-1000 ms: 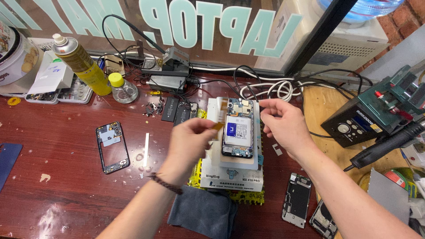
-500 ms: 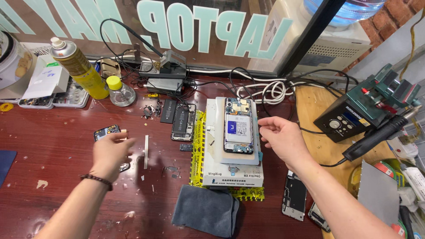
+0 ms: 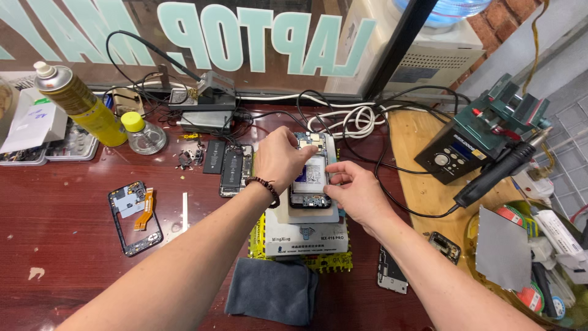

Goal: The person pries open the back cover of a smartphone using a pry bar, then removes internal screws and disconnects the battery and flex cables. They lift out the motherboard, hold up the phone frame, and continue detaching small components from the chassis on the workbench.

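Observation:
An opened phone with its blue-labelled battery and boards bare lies on a white pad at the middle of the red-brown table. My left hand lies over the phone's upper left part, fingertips curled down onto its top end. My right hand is at the phone's right side, thumb and forefinger pinching its edge. A beaded band is on my left wrist. What is under my left fingertips is hidden.
A black phone frame with an orange flex cable lies at the left. Behind are a yellow spray can, a small yellow-capped bottle and loose phone parts. A hot-air station stands right; a grey cloth lies in front.
My left hand went from the phone out to the black frame at the left, left the orange flex cable there, and came back to the phone. My right hand stayed by the phone.

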A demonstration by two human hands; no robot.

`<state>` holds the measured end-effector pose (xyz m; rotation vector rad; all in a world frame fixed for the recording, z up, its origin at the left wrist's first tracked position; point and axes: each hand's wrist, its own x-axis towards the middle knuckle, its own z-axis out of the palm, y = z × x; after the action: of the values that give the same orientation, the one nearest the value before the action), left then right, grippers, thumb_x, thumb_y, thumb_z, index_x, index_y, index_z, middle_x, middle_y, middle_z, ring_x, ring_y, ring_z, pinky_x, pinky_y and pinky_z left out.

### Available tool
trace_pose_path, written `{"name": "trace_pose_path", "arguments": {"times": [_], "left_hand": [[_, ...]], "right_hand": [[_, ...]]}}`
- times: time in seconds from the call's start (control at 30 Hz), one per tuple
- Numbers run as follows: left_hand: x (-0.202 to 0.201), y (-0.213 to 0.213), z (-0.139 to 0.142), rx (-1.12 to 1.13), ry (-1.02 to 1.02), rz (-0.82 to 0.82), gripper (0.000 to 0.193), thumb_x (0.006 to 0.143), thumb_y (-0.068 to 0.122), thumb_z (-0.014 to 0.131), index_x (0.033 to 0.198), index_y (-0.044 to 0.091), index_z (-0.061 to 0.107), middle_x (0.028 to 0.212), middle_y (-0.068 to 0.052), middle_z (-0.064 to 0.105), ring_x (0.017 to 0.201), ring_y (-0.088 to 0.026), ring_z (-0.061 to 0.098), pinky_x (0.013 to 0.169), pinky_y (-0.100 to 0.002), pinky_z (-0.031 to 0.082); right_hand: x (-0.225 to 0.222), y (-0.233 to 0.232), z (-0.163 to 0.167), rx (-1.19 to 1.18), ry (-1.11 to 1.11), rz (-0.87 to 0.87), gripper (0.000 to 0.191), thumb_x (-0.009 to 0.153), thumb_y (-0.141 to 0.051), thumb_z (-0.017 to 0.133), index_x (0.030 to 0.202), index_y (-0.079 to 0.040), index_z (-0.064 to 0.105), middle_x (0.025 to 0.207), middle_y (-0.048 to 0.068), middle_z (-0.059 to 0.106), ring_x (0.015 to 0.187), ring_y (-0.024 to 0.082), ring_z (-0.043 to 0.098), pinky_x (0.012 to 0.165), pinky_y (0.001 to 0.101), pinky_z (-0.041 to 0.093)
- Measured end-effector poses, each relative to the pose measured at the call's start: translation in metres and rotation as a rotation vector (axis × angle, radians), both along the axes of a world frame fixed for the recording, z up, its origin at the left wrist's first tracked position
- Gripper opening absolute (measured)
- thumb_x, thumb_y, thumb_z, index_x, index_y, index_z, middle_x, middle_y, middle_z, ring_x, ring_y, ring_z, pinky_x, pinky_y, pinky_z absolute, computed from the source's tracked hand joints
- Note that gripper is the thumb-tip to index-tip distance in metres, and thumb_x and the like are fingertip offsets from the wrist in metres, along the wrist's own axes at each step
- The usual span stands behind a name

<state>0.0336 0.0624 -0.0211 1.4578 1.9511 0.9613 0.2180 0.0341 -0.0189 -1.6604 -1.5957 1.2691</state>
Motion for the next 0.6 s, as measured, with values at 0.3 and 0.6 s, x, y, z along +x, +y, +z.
{"name": "trace_pose_path", "arguments": {"times": [0.3, 0.6], "left_hand": [[-0.004, -0.006, 0.008, -0.009, 0.021, 0.041, 0.034, 0.089, 0.038, 0.073, 0.095, 0.005, 0.074, 0.092, -0.018, 0.075, 0.090, -0.035, 0.073, 0.083, -0.045, 0.057], [-0.007, -0.090, 0.015, 0.078, 0.113, -0.300, 0.041, 0.073, 0.004, 0.068, 0.114, 0.005, 0.071, 0.124, -0.015, 0.065, 0.109, -0.033, 0.065, 0.095, -0.041, 0.052]], "right_hand": [[-0.005, -0.008, 0.001, 0.007, -0.027, -0.024, 0.039, 0.081, -0.013, 0.077, 0.120, -0.012, 0.071, 0.103, 0.000, 0.070, 0.081, 0.011, 0.067, 0.065, 0.0297, 0.058], [0.010, -0.040, 0.011, 0.749, -0.225, 0.364, 0.045, 0.071, -0.018, 0.085, 0.113, -0.007, 0.072, 0.113, 0.008, 0.068, 0.092, 0.024, 0.070, 0.077, 0.0344, 0.056]]}}
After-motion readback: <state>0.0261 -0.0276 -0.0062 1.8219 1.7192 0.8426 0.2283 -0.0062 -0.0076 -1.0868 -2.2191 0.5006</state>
